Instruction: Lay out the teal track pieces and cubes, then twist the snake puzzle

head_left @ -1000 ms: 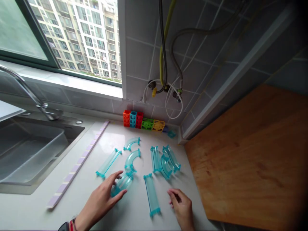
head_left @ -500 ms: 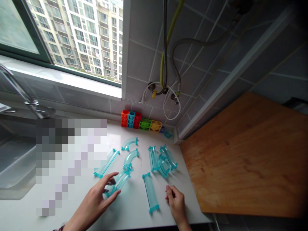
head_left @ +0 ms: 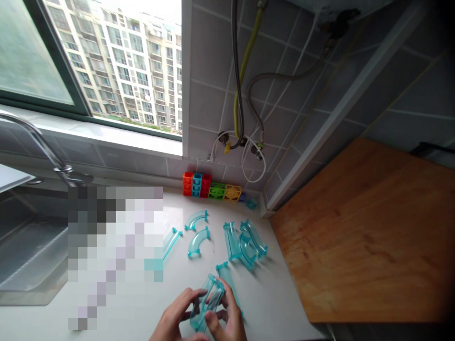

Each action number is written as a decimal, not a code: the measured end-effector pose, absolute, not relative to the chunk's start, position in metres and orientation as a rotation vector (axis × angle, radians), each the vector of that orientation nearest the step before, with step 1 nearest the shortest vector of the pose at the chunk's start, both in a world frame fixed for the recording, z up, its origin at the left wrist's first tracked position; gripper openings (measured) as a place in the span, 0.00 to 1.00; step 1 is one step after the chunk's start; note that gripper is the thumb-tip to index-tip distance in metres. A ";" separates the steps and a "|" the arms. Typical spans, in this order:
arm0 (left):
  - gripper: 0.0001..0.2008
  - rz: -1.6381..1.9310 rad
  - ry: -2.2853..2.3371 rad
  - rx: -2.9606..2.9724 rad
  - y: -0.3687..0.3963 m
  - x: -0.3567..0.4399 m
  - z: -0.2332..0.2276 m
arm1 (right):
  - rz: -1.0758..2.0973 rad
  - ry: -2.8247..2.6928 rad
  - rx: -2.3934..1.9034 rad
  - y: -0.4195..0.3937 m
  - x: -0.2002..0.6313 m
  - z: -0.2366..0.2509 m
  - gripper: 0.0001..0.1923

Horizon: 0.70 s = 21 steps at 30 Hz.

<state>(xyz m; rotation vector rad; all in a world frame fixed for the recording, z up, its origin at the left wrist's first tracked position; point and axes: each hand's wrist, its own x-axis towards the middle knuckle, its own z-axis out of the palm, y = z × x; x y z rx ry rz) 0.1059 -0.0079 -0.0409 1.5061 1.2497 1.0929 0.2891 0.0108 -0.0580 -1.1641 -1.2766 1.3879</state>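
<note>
Grey tiled wall (head_left: 213,57), window (head_left: 106,61), white counter (head_left: 277,303), wooden board (head_left: 373,237)

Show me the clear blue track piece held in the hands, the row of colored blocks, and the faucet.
clear blue track piece (head_left: 208,303), head view, middle of its trough
row of colored blocks (head_left: 212,188), head view, green block's face
faucet (head_left: 39,142), head view, curved spout

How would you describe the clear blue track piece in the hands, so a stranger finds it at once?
On the white countertop, look at the near edge. There the left hand and right hand together grip a clear blue plastic track piece. Unlike the other blue track pieces, it is lifted, not lying flat.
</note>
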 end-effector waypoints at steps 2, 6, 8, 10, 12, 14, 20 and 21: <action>0.23 1.031 1.202 1.455 -0.007 0.105 -0.028 | 1.407 -1.256 -1.170 0.011 0.291 -0.060 0.49; 0.11 0.947 1.161 1.340 -0.002 0.103 -0.001 | 1.509 -1.296 -1.139 0.011 0.296 -0.055 0.47; 0.13 0.924 1.118 1.312 0.000 0.103 -0.001 | 1.522 -1.338 -1.166 0.010 0.296 -0.052 0.46; 0.16 0.910 1.074 1.275 0.001 0.103 -0.008 | 1.504 -1.340 -1.196 0.009 0.295 -0.051 0.46; 0.19 0.925 1.073 1.238 0.002 0.101 -0.017 | 1.497 -1.269 -1.195 0.009 0.296 -0.051 0.45; 0.20 0.947 1.117 1.260 0.004 0.095 -0.019 | 1.494 -1.182 -1.172 0.012 0.303 -0.050 0.43; 0.14 0.865 1.517 1.664 0.010 0.065 -0.004 | 1.222 -1.335 -1.341 0.043 0.370 -0.043 0.30; 0.13 0.841 1.584 1.722 0.011 0.060 -0.005 | 1.145 -1.396 -1.395 0.049 0.383 -0.042 0.29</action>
